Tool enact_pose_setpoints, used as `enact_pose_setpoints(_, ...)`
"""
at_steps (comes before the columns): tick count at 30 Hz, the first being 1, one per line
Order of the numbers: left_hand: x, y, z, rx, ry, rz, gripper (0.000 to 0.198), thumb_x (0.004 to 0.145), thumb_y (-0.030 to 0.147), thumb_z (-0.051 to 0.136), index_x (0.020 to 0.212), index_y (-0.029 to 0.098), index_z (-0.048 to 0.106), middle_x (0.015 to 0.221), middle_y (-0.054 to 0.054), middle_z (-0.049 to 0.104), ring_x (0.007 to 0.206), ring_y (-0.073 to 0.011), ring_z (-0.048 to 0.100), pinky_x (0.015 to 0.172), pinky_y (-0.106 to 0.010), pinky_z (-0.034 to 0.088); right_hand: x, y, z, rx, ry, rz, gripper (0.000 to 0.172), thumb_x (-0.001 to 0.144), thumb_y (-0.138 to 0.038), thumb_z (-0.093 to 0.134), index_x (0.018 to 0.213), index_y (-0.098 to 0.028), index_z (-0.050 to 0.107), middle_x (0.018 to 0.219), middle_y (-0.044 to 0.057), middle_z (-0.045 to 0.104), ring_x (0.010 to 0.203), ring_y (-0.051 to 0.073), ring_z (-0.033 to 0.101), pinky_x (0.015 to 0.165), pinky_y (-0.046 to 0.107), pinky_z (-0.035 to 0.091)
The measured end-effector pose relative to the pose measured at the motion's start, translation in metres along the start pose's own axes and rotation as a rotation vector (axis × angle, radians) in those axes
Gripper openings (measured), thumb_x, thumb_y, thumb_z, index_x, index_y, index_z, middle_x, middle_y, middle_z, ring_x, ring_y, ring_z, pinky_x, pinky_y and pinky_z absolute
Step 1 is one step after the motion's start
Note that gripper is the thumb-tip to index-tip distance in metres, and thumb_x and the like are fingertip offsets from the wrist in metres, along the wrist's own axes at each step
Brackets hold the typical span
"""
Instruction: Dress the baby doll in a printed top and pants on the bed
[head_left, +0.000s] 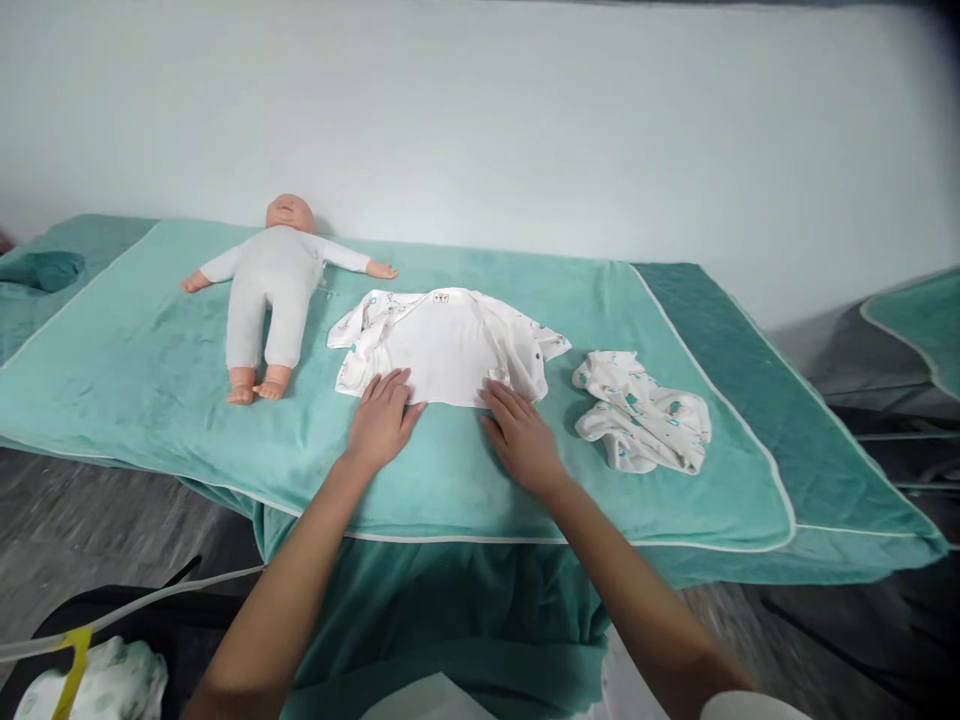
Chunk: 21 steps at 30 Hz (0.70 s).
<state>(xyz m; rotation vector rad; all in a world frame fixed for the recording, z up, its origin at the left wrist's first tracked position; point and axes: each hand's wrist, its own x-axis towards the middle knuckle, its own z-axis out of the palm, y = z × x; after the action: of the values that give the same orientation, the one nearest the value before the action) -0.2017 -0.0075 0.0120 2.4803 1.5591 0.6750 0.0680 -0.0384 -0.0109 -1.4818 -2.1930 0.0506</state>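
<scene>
A white baby shirt (442, 345) with a small print lies spread open on the green bed cover, its plain inside facing up and its sleeves out to both sides. My left hand (380, 418) rests flat on its lower left edge, fingers stretched out. On the lower right edge lies my right hand (519, 430), palm down with the fingers extended. Both hands are open and grip nothing. A baby doll (274, 285) in a white bodysuit lies on its back at the left, arms spread. To the right sits a crumpled printed baby garment (645, 412).
The green cover (465, 480) with white piping drapes over a massage bed against a white wall (480, 120). A pale tube (150, 600) with yellow tape and a white-green cloth bundle (105, 685) are at the lower left. Another green-covered bed (922, 325) stands at the right.
</scene>
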Motion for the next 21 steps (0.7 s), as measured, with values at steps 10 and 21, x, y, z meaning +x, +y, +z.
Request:
enact_pose_setpoints(10, -0.003, 0.002, 0.002, 0.061, 0.071, -0.056, 0.030, 0.107, 0.039, 0.044, 0.101, 0.022, 0.068, 0.150, -0.009, 0.063, 0.148, -0.0280, 0.050, 0.127, -0.049, 0.037, 0.009, 0.001, -0.008, -0.115, 0.092, -0.003, 0.027, 0.107, -0.028, 0.050, 0.111, -0.021, 0.075, 0.114, 0.011, 0.076, 0.106, 0.029, 0.063, 0.094, 0.044, 0.050)
enact_pose_setpoints(21, -0.003, 0.003, 0.001, 0.035, 0.105, -0.103, 0.026, 0.106, 0.039, 0.046, 0.095, 0.023, 0.062, 0.148, -0.010, 0.065, 0.144, -0.0292, 0.053, 0.123, -0.050, 0.040, 0.015, 0.011, -0.012, 0.034, 0.104, -0.046, 0.021, 0.105, -0.024, 0.049, 0.097, -0.020, 0.067, 0.100, 0.009, 0.072, 0.097, 0.025, 0.063, 0.089, 0.039, 0.047)
